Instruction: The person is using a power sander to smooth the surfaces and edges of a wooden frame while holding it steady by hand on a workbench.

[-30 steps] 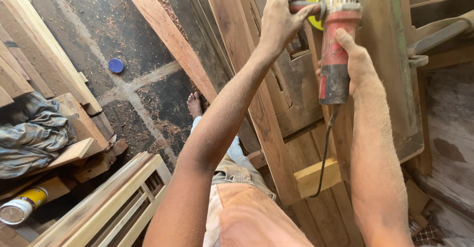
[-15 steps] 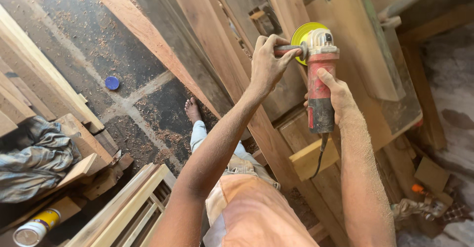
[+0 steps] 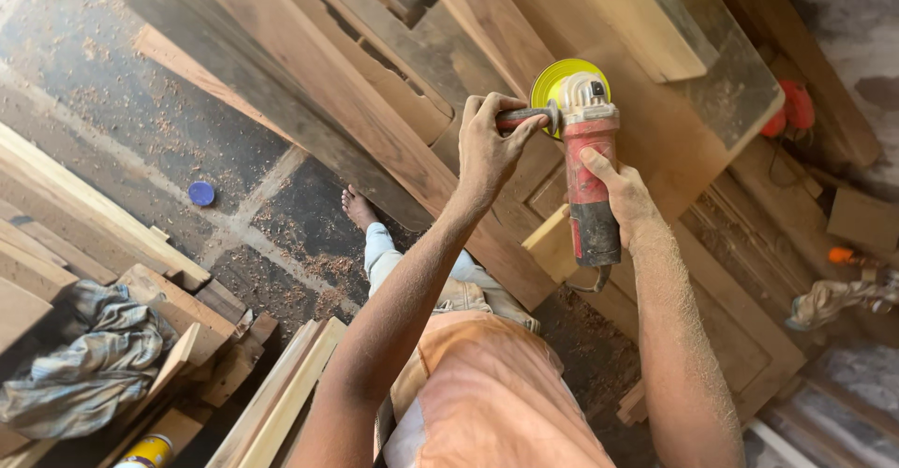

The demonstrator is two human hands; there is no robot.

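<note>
I see the left hand (image 3: 487, 150) wrapped around the side handle and the right hand (image 3: 623, 197) clenched on the red angle grinder (image 3: 588, 164) body, steadying its yellow disc (image 3: 552, 82) against the wooden door panel (image 3: 655, 131) beyond both grips.

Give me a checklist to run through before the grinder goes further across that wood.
1. Left hand wrapped around the side handle: ok.
2. Right hand gripping the red grinder body: ok.
3. Yellow-green disc lying over the wooden panel: ok.
4. Cord clear of the disc, hanging from the tool's rear: ok.
5. Bare foot on the shaving-strewn floor: not ok.
6. Eye protection: cannot tell.
</note>
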